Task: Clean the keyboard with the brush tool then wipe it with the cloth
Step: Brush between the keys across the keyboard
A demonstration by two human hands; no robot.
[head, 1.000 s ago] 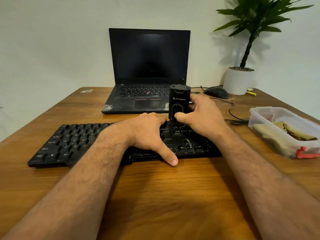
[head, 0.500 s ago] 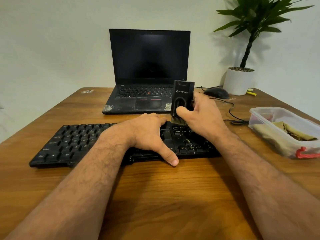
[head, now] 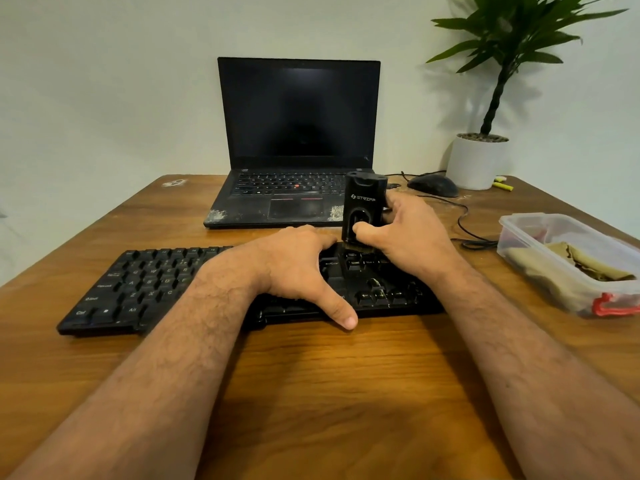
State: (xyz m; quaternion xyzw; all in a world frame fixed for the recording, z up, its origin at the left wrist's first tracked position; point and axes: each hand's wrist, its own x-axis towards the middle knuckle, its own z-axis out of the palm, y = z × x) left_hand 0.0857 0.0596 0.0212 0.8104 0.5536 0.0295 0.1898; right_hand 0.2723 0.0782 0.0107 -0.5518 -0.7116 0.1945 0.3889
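A black keyboard (head: pixel 145 285) lies across the wooden table in front of me. My left hand (head: pixel 298 268) rests flat on its middle, fingers spread over the keys and thumb reaching past the front edge. My right hand (head: pixel 408 237) grips a black brush tool (head: pixel 363 206) upright, thumb on its front. The brush's bristles touch the keys at the keyboard's right part, just behind the arrow keys. A tan cloth (head: pixel 588 265) lies folded inside a clear plastic box (head: pixel 554 233) at the right.
An open black laptop (head: pixel 298 140) with a dark screen stands behind the keyboard. A black mouse (head: pixel 433 185) with its cable and a potted plant (head: pixel 478 161) sit at the back right. Bare wood (head: pixel 329 393) stretches in front of the keyboard.
The brush was lifted and tilted to the right half a second ago. Now it is back down, upright and further left, with its bristles on the keys. My left hand has stayed put.
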